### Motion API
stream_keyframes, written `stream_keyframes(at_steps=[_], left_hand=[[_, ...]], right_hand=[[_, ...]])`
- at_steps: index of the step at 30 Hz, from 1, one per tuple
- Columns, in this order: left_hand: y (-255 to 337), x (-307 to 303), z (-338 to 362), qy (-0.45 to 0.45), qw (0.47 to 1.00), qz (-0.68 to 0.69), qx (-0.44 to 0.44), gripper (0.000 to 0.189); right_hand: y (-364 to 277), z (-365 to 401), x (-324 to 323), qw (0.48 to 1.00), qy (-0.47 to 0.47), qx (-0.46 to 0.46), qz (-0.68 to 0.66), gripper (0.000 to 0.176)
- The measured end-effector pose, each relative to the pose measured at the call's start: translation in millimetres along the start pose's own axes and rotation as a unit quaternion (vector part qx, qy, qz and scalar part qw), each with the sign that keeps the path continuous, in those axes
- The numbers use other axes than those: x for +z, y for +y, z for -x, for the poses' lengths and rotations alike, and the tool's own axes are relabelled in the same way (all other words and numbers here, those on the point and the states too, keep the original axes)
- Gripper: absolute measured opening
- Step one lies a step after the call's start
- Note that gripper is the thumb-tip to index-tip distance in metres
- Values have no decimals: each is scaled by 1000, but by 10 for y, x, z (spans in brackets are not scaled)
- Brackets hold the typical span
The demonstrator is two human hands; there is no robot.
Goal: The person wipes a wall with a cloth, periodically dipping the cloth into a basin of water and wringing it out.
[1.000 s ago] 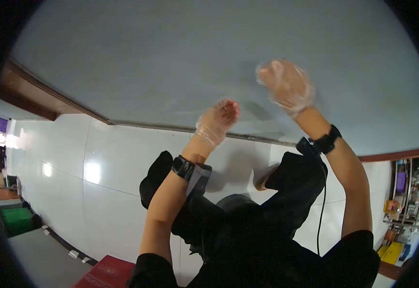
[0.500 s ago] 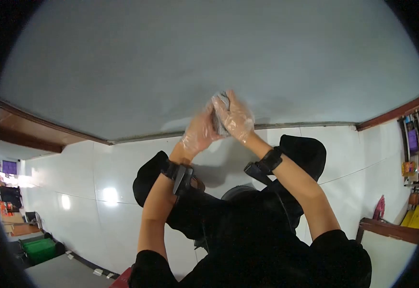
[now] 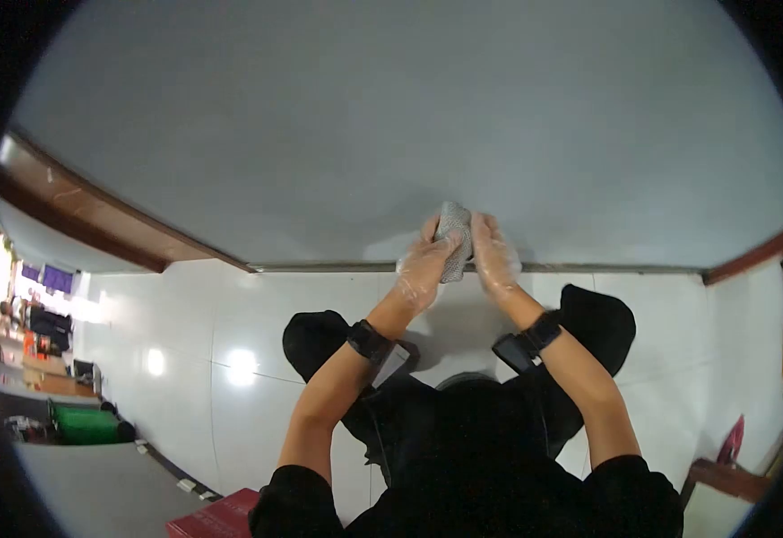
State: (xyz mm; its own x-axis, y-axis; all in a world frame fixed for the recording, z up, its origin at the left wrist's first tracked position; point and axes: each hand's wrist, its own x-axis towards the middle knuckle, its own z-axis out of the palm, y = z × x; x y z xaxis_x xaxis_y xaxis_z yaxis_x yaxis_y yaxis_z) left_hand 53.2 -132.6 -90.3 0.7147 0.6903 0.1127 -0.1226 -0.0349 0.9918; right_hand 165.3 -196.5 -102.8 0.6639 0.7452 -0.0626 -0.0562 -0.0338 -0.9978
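Observation:
A grey textured cloth [image 3: 455,242], folded into a narrow pad, is between my two hands, close to the lower edge of a large grey wall panel [image 3: 499,117]. My left hand [image 3: 425,264], in a clear plastic glove, grips the cloth with the thumb lying across it. My right hand [image 3: 494,255], also in a clear glove, rests along the right side of the cloth with its fingers extended and pointing up. Black straps with small devices are on both wrists.
White floor tiles [image 3: 257,323] lie below the panel. Brown wooden trim [image 3: 104,206] runs along the left. A red box [image 3: 216,516] is at the bottom left, near a green crate [image 3: 86,423]. A person in dark clothes [image 3: 46,323] is far left.
The view has shifted. My right hand has come off the front of the cloth to its right side, and the cloth now stands more upright in my left hand.

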Motion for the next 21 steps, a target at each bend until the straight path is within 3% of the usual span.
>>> stream_keyframes(at_steps=[1, 2, 4, 6, 8, 9, 10, 13, 14, 16, 17, 19, 21], left_hand=[[169, 34, -72, 90, 985, 77, -129, 55], [289, -49, -131, 99, 985, 73, -122, 55], [529, -322, -239, 207, 959, -184, 64, 46], [893, -508, -417, 315, 838, -395, 208, 34], [1241, -689, -549, 355, 718, -551, 232, 35], [1331, -746, -641, 349, 693, -552, 304, 39], [1322, -759, -720, 351, 690, -556, 304, 39], [1178, -687, -926, 239, 628, -693, 260, 47], [1119, -669, -952, 240, 626, -696, 258, 47], [1026, -603, -887, 209, 613, -685, 335, 49], [963, -609, -839, 217, 621, -674, 336, 50], [958, -643, -857, 207, 623, -674, 338, 48], [976, -711, -863, 198, 626, -672, 343, 44]], right_hand=[[61, -57, -58, 1000, -24, 3, 2, 49], [146, -145, -123, 999, -47, 6, 5, 51], [329, -346, -313, 996, -43, -29, 72, 54], [320, -481, -483, 985, -130, -88, 70, 49], [214, -532, -537, 984, -126, -117, 42, 43], [203, -586, -583, 986, -125, -100, 45, 40], [201, -632, -625, 988, -123, -82, 48, 37], [186, -707, -736, 983, -127, -100, 88, 34], [226, -755, -776, 983, -129, -99, 85, 34], [326, -767, -815, 986, -144, -50, 69, 29], [382, -759, -801, 986, -144, -43, 65, 29], [364, -797, -733, 973, -139, -50, 178, 25], [431, -812, -688, 975, -152, -59, 149, 20]])
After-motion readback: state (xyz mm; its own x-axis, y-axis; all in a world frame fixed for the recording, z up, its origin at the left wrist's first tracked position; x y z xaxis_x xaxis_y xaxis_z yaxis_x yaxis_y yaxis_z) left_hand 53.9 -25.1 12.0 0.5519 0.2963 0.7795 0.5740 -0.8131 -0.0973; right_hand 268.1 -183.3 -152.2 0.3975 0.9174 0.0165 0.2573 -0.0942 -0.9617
